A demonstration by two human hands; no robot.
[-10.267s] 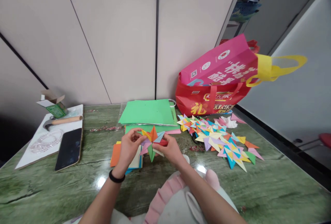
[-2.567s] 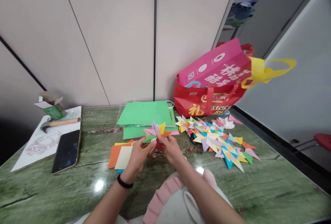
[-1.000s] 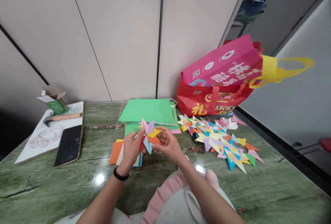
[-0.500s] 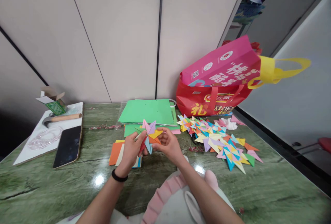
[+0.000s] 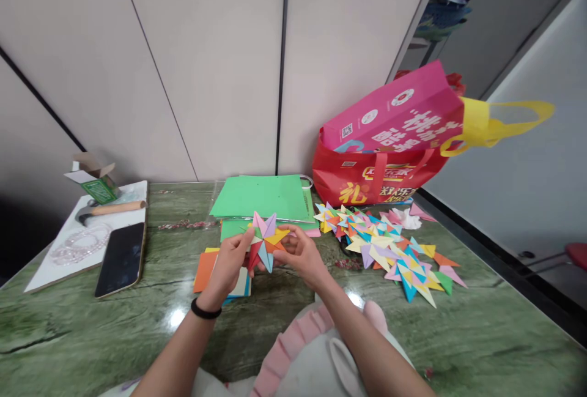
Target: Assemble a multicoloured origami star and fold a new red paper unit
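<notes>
A multicoloured origami star (image 5: 266,243) with pink, purple, yellow, orange, blue and red points is held between both hands above the table. My left hand (image 5: 232,265) pinches its left side, and my right hand (image 5: 300,254) grips the right points with thumb and fingers. Under and beside my left hand lies a stack of coloured paper squares (image 5: 205,271), orange, cream and blue among them. Behind the star rest green paper sheets (image 5: 263,196), partly in a clear sleeve. Over on the right is a pile of folded paper stars (image 5: 380,244).
A phone (image 5: 120,260), a hammer (image 5: 110,209), a beaded strand (image 5: 80,247) and an opened small box (image 5: 98,186) are at the left. Red and pink gift bags (image 5: 380,170) stand at the back right. A white and pink plush toy (image 5: 312,354) lies at the front edge.
My left fingers have shifted left and lower on the star, so more of its face shows. The star now looks flatter and more evenly spread. Both hands still hold it.
</notes>
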